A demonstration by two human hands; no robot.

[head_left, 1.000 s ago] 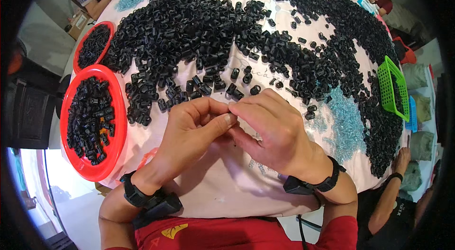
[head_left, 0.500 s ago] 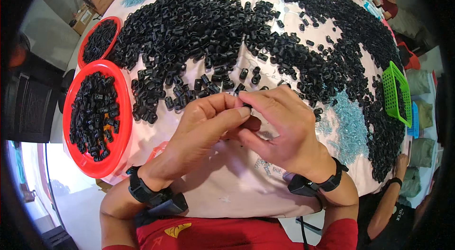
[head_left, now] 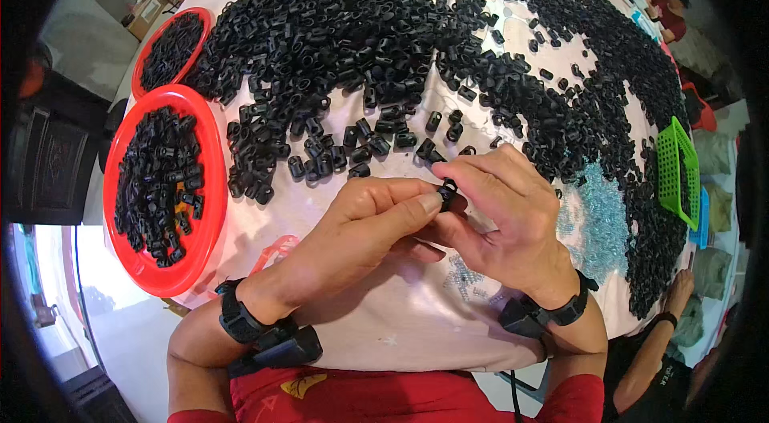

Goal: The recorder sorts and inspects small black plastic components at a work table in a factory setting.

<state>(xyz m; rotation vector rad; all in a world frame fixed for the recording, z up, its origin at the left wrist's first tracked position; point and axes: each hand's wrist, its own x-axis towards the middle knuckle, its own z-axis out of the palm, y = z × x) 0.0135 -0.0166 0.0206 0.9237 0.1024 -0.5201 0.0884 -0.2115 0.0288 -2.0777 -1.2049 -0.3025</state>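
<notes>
Between the fingertips of both hands is a small black plastic fitting (head_left: 448,194), partly covered by the fingers. My left hand (head_left: 364,223) pinches it from the left with thumb and forefinger. On the other side, my right hand (head_left: 509,219) grips it with thumb and bent fingers. Both hands are over the near part of the cloth-covered table (head_left: 376,327), just short of scattered black fittings (head_left: 360,147). Behind these spreads a big heap of similar fittings (head_left: 320,34). Small clear pieces (head_left: 465,279) lie below my right hand.
At the left stands a red basin (head_left: 216,207) of black fittings, with another red basin (head_left: 206,26) behind it. Bluish clear pieces (head_left: 602,219) are piled at the right, near a green basket (head_left: 669,175). A co-worker's forearm (head_left: 661,343) rests at the right edge.
Both hands have shifted slightly right and down in the picture. The fitting between the fingertips shows more plainly now. The view has tilted a little, moving the heap slightly right.
</notes>
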